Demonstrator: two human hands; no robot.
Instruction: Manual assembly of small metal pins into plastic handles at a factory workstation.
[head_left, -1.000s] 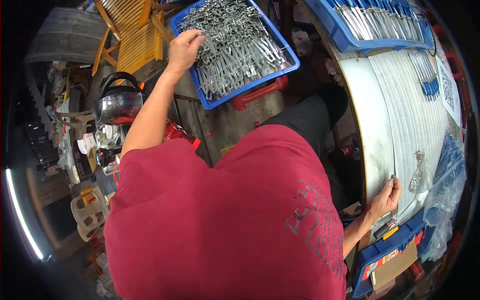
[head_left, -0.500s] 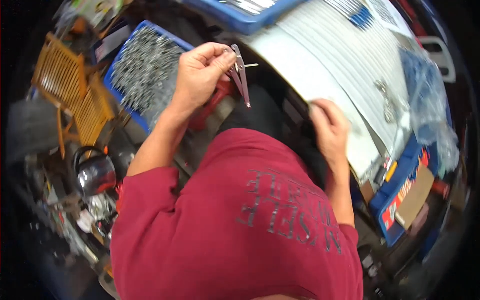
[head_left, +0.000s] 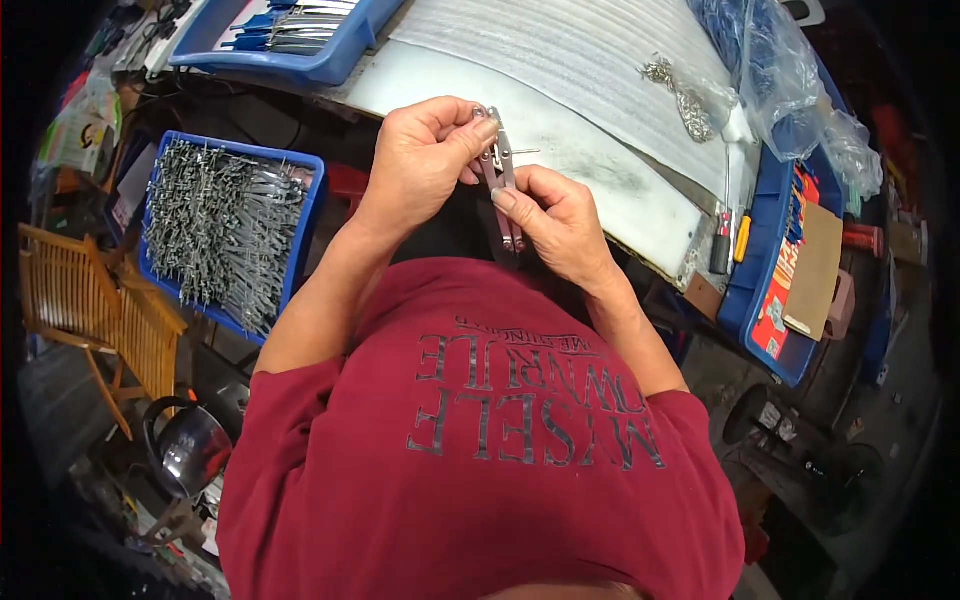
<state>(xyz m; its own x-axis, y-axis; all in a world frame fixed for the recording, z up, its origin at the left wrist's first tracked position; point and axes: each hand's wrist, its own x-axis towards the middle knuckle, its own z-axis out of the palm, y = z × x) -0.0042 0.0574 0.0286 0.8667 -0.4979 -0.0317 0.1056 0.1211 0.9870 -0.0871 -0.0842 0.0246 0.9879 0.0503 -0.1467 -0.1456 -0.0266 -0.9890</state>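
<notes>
My left hand pinches the top of a compass-like metal piece with two narrow legs between thumb and fingers. A thin rod sticks out sideways from it. On its other side my right hand grips the legs lower down, thumb in front and fingers behind. The lower ends of the legs hang below my right thumb, over my lap. Part of the piece is covered by my fingers.
Left of me is a blue tray heaped with metal parts. Beyond my hands lies the white worktop, bearing ridged white sheeting, a bagged metal bundle and screwdrivers. Blue bins stand around it; a wooden chair is far left.
My right hand has come from the worktop's edge to the metal piece and taken hold of its legs. My left hand keeps its pinch. The whole view has shifted.
</notes>
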